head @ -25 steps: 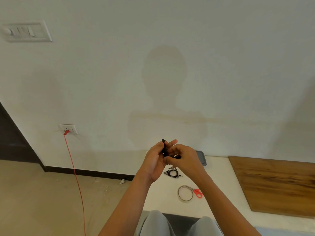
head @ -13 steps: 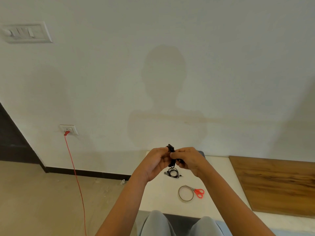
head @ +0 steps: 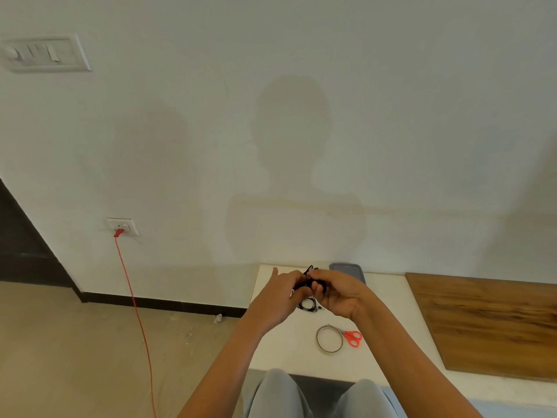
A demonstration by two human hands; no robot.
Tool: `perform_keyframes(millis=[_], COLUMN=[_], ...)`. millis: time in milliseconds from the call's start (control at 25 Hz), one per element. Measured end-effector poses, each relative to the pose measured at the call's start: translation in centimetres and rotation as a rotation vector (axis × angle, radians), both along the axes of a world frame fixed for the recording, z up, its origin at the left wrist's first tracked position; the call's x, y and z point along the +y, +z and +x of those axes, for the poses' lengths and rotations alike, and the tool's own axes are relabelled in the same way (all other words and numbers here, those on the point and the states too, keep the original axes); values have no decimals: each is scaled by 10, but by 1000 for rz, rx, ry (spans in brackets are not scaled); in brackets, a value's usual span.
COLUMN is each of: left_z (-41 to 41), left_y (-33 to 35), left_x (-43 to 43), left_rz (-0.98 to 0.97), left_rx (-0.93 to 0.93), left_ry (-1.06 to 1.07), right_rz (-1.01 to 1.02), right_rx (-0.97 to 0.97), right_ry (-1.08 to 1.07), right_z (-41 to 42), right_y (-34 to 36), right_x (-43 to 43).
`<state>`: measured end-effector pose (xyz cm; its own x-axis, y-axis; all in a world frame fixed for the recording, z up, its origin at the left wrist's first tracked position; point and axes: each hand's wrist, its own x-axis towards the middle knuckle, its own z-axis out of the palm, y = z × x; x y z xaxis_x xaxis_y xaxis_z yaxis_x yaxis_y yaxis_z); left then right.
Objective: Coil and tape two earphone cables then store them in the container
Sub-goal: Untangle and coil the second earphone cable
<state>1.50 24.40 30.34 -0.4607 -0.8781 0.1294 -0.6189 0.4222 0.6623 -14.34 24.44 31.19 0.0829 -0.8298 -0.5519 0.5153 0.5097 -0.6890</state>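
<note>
Coiling one earphone cable (head: 309, 271) above the table (head: 280, 342), pinching it between left hand (head: 277, 300) and right hand (head: 340, 294). Leaving the second cable (head: 307, 305) lying beneath, possibly coiled already. Not yet touching tape roll (head: 329, 339), scissors (head: 352, 337) or container (head: 346, 270).

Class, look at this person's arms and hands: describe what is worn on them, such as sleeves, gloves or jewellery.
The left forearm and right forearm are bare, with no sleeves in view. The left hand and right hand wear no gloves, and no watch, bracelet or ring shows. Light grey-blue trousers cover the knees.
</note>
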Motion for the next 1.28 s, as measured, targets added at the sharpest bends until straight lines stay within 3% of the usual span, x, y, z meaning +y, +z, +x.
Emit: perform_keyframes(millis=[160, 400, 440, 520, 600, 640, 840, 1120, 1280], left_z=[-4, -6, -6, -4, -1, -1, -4, -1, 2], left_y=[-1, -1, -1, 0, 1, 2, 9, 8, 1], left_x=[0, 5, 2, -4, -9, -11, -14, -12, -11], left_rz=[-82, 191, 255, 398, 504, 544, 677, 850, 927], left_rx=[-81, 191, 255, 385, 456, 476, 480, 680, 796], left_ry=[-41, 38, 82, 147, 145, 129, 78, 111, 114], right_rz=[27, -1, -26, -111, -288, -401, -646, -566, -500], right_rx=[-115, -147, -44, 341, 720, 793, 715, 575, 596], right_ry=[6, 14, 43, 107, 59, 43, 357, 263, 103], right_z=[-5, -9, -11, -13, -14, -15, -12, -11, -9], right_y=[-6, -8, -7, -7, -6, -5, -4, -12, -17], right_x=[-1, 6, 7, 10, 11, 11, 2, 3, 2])
